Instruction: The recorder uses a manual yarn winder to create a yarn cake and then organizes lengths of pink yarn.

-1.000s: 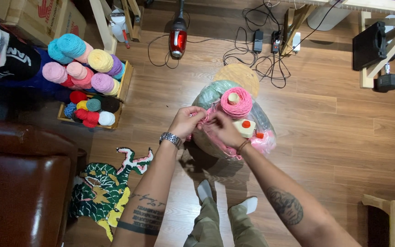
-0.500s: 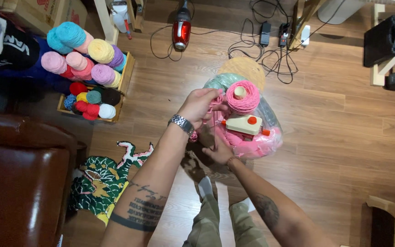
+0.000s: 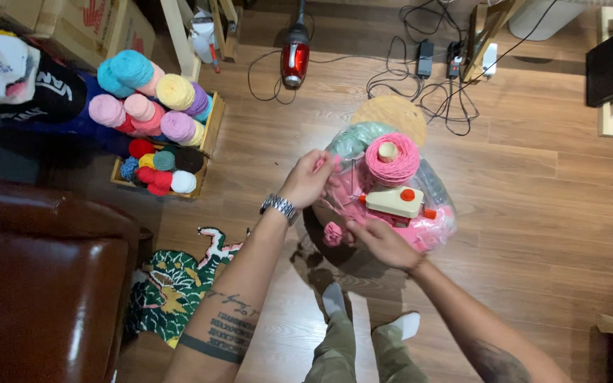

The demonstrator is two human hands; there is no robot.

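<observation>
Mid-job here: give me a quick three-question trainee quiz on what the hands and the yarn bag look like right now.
1. True or false: the left hand grips the top edge of the clear plastic bag.
2. Which thing sits on top of the bag's contents? A) blue yarn cone B) pink yarn cone C) red vacuum
3. Fill in: the right hand is at the bag's lower edge beside a small pink ____.

Key: 1 true; 2 B; 3 yarn ball

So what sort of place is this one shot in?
Probably a home craft room or small yarn workshop: a crate of yarn cones, a tufted rug piece on the wooden floor, and a clear bag of pink yarn.
</observation>
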